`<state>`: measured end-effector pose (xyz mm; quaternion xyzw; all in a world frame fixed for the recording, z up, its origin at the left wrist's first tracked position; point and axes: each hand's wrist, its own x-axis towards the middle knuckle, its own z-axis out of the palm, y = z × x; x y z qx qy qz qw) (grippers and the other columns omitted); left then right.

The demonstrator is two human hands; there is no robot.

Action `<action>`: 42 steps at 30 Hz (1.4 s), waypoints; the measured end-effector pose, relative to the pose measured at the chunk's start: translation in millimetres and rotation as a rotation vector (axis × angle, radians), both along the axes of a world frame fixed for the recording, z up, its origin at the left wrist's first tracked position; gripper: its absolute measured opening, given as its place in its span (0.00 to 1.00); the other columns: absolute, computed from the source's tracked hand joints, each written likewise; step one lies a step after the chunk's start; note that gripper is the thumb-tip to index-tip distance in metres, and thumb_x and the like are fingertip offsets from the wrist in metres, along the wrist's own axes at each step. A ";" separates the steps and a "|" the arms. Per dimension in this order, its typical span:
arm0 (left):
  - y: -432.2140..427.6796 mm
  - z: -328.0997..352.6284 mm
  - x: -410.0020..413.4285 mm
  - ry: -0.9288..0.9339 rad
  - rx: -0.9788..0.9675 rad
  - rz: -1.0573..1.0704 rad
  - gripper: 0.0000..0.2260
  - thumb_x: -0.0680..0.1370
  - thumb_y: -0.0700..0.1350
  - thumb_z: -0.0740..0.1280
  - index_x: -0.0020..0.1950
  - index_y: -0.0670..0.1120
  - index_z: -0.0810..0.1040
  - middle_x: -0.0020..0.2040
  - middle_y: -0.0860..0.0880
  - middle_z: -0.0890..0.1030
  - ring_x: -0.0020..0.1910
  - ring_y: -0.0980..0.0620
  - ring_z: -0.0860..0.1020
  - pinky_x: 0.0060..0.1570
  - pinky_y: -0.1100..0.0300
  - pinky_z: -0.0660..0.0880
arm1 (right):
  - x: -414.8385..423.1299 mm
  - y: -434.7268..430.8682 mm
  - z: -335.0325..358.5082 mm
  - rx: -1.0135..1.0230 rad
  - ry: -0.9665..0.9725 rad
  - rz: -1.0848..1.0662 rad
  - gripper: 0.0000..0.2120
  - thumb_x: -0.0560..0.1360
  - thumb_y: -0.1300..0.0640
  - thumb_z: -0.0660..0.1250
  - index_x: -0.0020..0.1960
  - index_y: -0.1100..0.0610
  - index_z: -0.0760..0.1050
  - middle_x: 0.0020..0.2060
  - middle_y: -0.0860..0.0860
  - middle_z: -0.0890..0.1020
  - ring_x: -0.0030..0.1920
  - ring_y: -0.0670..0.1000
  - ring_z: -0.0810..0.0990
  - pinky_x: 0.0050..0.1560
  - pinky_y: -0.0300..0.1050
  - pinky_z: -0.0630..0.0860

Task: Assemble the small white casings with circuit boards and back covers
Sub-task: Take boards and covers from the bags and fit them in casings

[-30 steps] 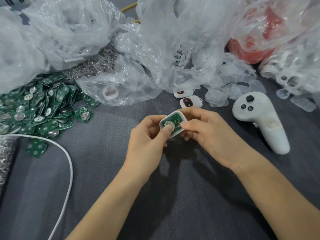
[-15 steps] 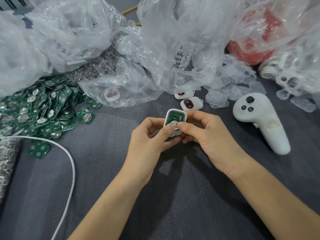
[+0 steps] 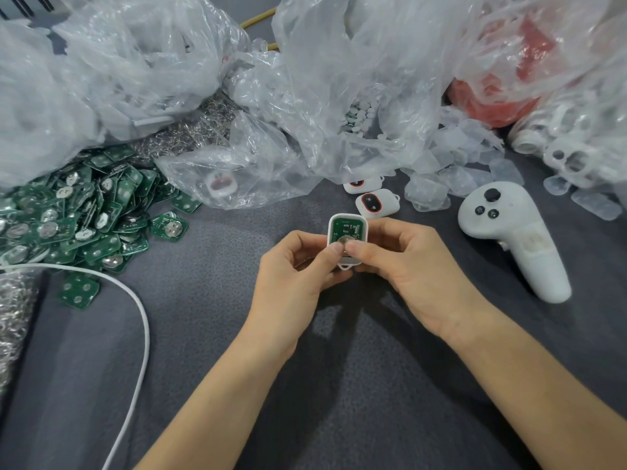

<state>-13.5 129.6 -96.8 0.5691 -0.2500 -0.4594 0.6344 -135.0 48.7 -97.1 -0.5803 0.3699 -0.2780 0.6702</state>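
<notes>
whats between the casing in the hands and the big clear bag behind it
Head view: two white casings with red-ringed buttons, a nearer one beyond the held casing, a farther one at the edge of the clear bag.

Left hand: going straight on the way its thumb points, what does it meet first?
The left hand pinches the white casing holding the circuit board; further up-right its thumb would likely meet the thumb of the right hand, depth unclear.
</notes>
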 end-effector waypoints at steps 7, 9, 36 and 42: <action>0.2 1.3 -1.0 0.014 0.007 -0.023 0.03 0.76 0.36 0.67 0.47 0.36 0.77 0.47 0.40 0.83 0.46 0.47 0.84 0.43 0.61 0.80 | -1.9 -0.1 -0.4 -0.071 0.035 -0.003 0.08 0.72 0.61 0.71 0.52 0.55 0.81 0.44 0.49 0.86 0.46 0.46 0.84 0.42 0.36 0.78; 0.7 0.5 -0.5 0.021 0.008 -0.030 0.03 0.77 0.35 0.67 0.47 0.36 0.76 0.46 0.42 0.84 0.46 0.46 0.84 0.44 0.61 0.80 | -1.8 0.0 0.4 -0.089 0.049 0.015 0.09 0.73 0.61 0.70 0.53 0.55 0.80 0.44 0.48 0.86 0.46 0.45 0.84 0.42 0.36 0.78; 0.6 -3.2 -8.7 -0.246 -0.075 0.102 0.04 0.78 0.35 0.65 0.47 0.44 0.78 0.42 0.46 0.83 0.41 0.48 0.83 0.38 0.54 0.82 | 4.1 12.7 2.6 0.056 -0.058 0.022 0.09 0.73 0.67 0.69 0.52 0.60 0.79 0.46 0.57 0.84 0.48 0.53 0.84 0.47 0.43 0.80; 0.4 -2.4 -6.0 -0.194 -0.046 0.104 0.04 0.78 0.37 0.65 0.49 0.43 0.78 0.43 0.45 0.84 0.42 0.49 0.83 0.39 0.58 0.81 | 4.8 12.0 3.8 0.014 -0.011 0.028 0.09 0.72 0.66 0.70 0.51 0.57 0.80 0.45 0.55 0.85 0.48 0.52 0.84 0.51 0.47 0.81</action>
